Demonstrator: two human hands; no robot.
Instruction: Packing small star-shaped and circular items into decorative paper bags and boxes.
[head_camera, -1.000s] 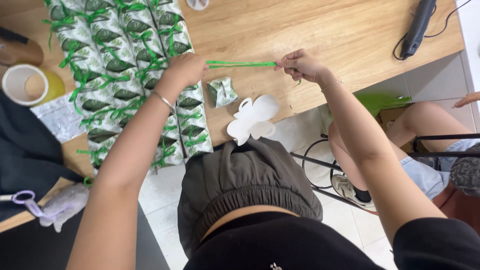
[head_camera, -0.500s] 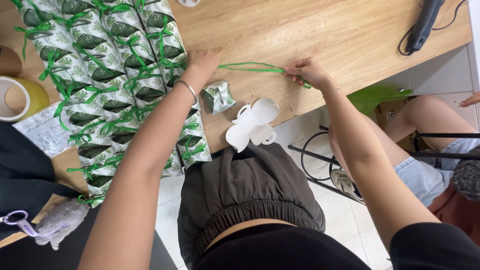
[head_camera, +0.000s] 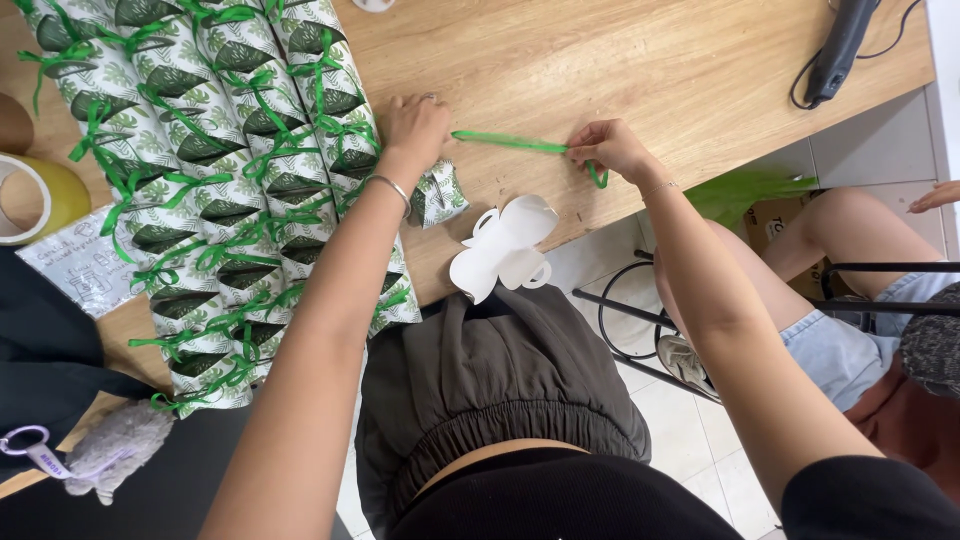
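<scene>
Two hands work over the wooden table in the head camera's single view, and both grip the same thing: a green ribbon stretched flat on the wood near the picture's centre, a little toward 12 o'clock. The left hand pinches the ribbon's left end between closed fingertips, and the right hand pinches the other end, with a short tail curling out below its fingers. Held at both ends like this, the strip lies taut and straight, which appears to be the reason for the two-handed hold.

At 6 o'clock from the ribbon, a white die-cut box blank hangs half over the table's near edge, close enough for either hand to take. Just beside the left wrist, a small leaf-print pouch sits apart from the rest, within easy reach.

From 9 to 11 o'clock, many leaf-print packets tied with green bows lie in overlapping rows, set well clear of the open wood where the hands work. A roll of tape rests at the far 9 o'clock edge. At 1 o'clock a black tool with a cord lies near the table's far corner, out of the way. At 3 o'clock, beyond the table, another person's legs show beside a stool.
</scene>
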